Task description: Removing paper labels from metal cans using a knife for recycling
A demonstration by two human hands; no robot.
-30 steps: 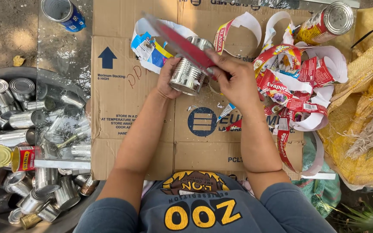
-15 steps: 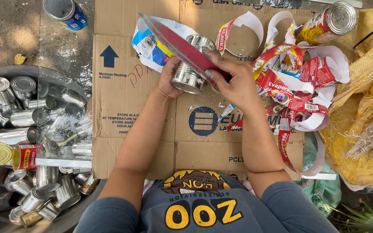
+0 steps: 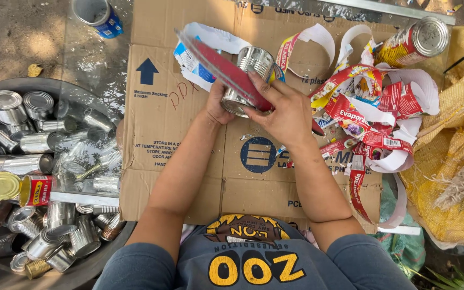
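There is one view, from a camera worn on the person's head. It looks almost straight down over the chest and forearms, so the shirt fills the bottom edge and the far end of the flattened cardboard (image 3: 189, 123) lies at the top. It sits close: both hands, left hand (image 3: 218, 104) and right hand (image 3: 283, 110), fall near the middle of the frame. At the left edge it takes in part of a round tub (image 3: 6, 83) of cans, at the right edge a yellow sack (image 3: 457, 134). Bare ground shows top left.

Two hands (image 3: 218, 104), one held can (image 3: 251, 75), one cardboard sheet (image 3: 183, 156).
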